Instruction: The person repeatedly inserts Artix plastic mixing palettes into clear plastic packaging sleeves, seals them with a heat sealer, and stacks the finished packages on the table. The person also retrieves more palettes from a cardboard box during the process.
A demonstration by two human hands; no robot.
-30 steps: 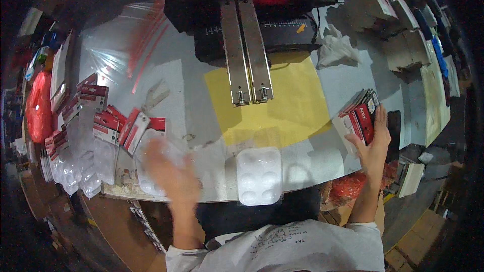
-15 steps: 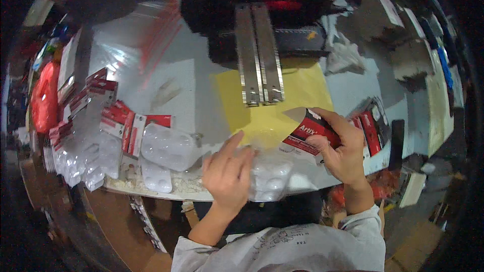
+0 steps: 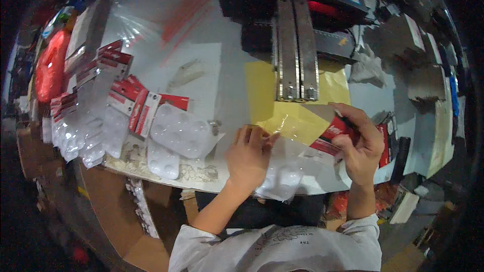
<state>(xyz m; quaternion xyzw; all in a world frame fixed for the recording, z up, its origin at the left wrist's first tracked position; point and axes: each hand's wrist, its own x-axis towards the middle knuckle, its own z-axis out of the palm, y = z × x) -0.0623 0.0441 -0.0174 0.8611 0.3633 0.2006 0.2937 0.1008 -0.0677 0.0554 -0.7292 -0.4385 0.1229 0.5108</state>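
My right hand (image 3: pixel 362 143) grips a red and black printed card (image 3: pixel 334 133) between thumb and fingers, over the right part of the table. Fingers curled together, my left hand (image 3: pixel 248 157) pinches the edge of a clear plastic bag (image 3: pixel 288 130) near the table's front. The bag's film stretches toward the card. In its lower part lies a white palette with round wells (image 3: pixel 282 179), partly hidden by my left hand. Left of that hand, more white palettes (image 3: pixel 180 130) overlap red and white header cards (image 3: pixel 135 105).
A dark machine with two long metal bars (image 3: pixel 297 45) projects over a yellow sheet (image 3: pixel 259 90). Bagged palettes (image 3: pixel 75 133) pile up at the left. Clear film (image 3: pixel 132 20) covers the far left. Cardboard boxes (image 3: pixel 427 83) stand right, beside a crumpled white bag (image 3: pixel 368 68).
My left hand has gone from spread fingers to curled ones, holding the bag's edge. The card in my right hand has tilted. The whole view has shifted slightly.
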